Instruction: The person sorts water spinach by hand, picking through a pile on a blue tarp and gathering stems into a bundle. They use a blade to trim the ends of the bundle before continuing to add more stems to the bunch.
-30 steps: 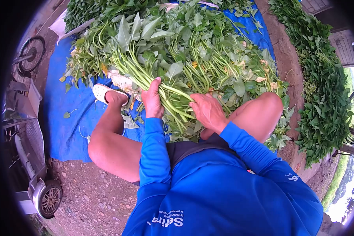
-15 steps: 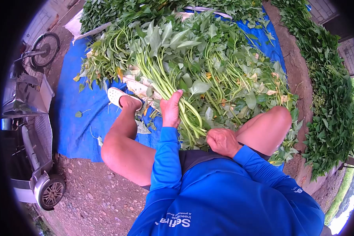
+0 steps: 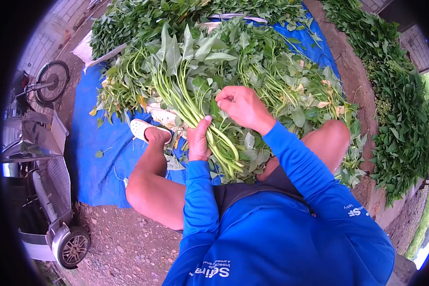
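Note:
A bunch of long-stemmed water spinach slants across my lap, leaves away from me and the pale cut stem ends close to my shorts. My left hand is wrapped round its lower stems, thumb on top. My right hand is raised just right of the bunch, fingers curled in towards the thumb. Whether a leaf or stem is pinched there is hidden. Beneath and beyond both hands lies a heap of loose water spinach, with some yellowed leaves among the green.
A blue tarp lies under the heap. My left foot, in a white clog, rests on it. More greens are piled along the right. At the left stand a motorcycle wheel and a metal sidecar on gravelly ground.
My right hand has left the stem ends by my right knee and moved up and forward beside the bunch's middle. My left hand keeps its hold, shifted slightly nearer and left.

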A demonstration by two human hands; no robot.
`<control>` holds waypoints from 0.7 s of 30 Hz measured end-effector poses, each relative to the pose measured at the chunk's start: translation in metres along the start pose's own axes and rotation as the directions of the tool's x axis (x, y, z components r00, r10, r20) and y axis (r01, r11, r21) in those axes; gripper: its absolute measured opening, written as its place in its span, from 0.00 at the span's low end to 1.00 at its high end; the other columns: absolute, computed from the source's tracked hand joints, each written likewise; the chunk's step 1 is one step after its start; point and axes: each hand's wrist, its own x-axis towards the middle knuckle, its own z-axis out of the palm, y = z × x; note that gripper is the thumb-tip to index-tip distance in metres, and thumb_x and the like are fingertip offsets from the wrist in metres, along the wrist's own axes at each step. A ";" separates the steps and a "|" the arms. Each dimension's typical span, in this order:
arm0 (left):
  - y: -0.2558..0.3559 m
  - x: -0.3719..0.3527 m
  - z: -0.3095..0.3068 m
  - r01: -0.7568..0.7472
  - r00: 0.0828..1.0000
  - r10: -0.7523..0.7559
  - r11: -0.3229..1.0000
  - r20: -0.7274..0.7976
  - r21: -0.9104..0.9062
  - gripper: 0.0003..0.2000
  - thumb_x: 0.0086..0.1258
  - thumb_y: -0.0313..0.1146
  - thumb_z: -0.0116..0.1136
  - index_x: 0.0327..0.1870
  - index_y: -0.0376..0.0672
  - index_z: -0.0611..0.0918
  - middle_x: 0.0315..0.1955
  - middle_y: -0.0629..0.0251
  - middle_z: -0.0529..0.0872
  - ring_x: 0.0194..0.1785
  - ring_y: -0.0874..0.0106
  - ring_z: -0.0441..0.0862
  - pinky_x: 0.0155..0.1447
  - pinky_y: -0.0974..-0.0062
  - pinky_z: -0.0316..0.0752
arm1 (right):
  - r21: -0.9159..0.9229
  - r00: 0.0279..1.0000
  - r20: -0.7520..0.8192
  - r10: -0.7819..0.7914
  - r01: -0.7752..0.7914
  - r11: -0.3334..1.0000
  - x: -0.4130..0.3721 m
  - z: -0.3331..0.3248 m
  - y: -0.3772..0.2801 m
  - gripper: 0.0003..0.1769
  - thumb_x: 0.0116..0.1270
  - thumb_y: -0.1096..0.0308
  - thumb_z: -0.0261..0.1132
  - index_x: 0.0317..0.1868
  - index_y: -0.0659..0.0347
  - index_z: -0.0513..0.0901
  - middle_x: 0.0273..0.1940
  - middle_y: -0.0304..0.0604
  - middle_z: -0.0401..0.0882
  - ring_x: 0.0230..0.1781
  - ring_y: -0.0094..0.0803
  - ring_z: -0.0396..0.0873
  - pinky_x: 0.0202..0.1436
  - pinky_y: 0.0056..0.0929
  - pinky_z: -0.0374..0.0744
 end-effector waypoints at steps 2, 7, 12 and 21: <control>0.001 -0.005 -0.001 0.010 1.000 -0.010 1.000 0.008 -0.001 0.19 0.72 0.29 0.70 0.62 0.37 0.81 0.44 0.66 0.87 0.43 0.73 0.87 0.49 0.72 0.85 | 0.042 0.996 -0.086 -0.017 0.020 0.999 0.021 0.009 0.007 0.11 0.75 0.70 0.70 0.53 0.64 0.91 0.38 0.41 0.92 0.37 0.25 0.84 0.45 0.30 0.83; 0.005 -0.010 -0.017 0.102 0.992 -0.100 0.994 0.071 -0.026 0.20 0.68 0.30 0.71 0.59 0.40 0.81 0.41 0.70 0.86 0.42 0.75 0.85 0.49 0.74 0.83 | 0.136 0.960 -0.279 -0.015 0.056 0.989 0.046 -0.002 0.026 0.10 0.76 0.71 0.70 0.52 0.65 0.92 0.40 0.40 0.91 0.39 0.25 0.84 0.48 0.29 0.83; 0.006 -0.011 -0.024 0.151 0.984 -0.143 0.985 0.102 -0.079 0.26 0.64 0.32 0.72 0.64 0.37 0.82 0.47 0.64 0.87 0.47 0.70 0.86 0.55 0.69 0.85 | 0.198 0.948 -0.317 0.018 0.047 0.979 0.046 -0.030 0.036 0.09 0.76 0.72 0.71 0.52 0.64 0.92 0.40 0.38 0.89 0.39 0.24 0.82 0.47 0.27 0.81; 0.011 -0.015 -0.005 0.188 0.964 -0.165 0.978 0.208 -0.093 0.29 0.62 0.33 0.72 0.66 0.37 0.79 0.51 0.62 0.86 0.52 0.67 0.86 0.62 0.67 0.83 | -0.239 0.793 0.056 -0.606 0.600 0.763 0.022 -0.025 -0.014 0.06 0.67 0.70 0.72 0.41 0.60 0.93 0.42 0.43 0.89 0.45 0.43 0.83 0.51 0.39 0.83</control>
